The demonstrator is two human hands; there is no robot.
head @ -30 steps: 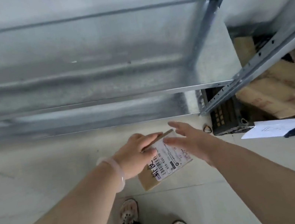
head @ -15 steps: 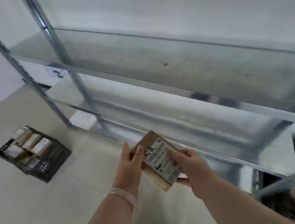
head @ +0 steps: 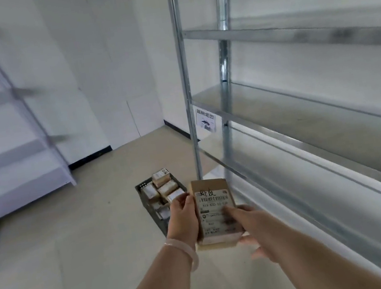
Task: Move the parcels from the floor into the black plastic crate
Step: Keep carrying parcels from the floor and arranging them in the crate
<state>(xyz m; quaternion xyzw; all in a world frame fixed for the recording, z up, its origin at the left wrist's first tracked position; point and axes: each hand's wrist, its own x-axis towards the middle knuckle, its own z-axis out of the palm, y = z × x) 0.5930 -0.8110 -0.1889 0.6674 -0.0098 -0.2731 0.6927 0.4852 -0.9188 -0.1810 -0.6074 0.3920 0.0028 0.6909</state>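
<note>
Pale floor and white walls, with blurred white shelving far off to the left of the hands. Just beyond the left hand, low on the floor and partly hidden behind it: black plastic crate, already well stocked with small labelled parcels, some standing proud of the rim. Left hand clasping the left edge of a brown parcel, fingers curled round the side, pale bracelet on the wrist. Parcel held between both hands, label facing up, off the floor and not yet in the crate. Right hand gripping the lower right part, thumb laid across the label, other fingers curled underneath; somewhat blurred. To the right of the hands, tall metal rack, close alongside.

Likely trouble from here: little free room in the crate, so a parcel dropped from height liable to bounce off those already inside and land on the floor beside it. Also possible: a knock of the right elbow or the parcel's corner against the rack while stepping forward, loosening the grip. Safer to bend low and set down in a gap than to toss.
</note>
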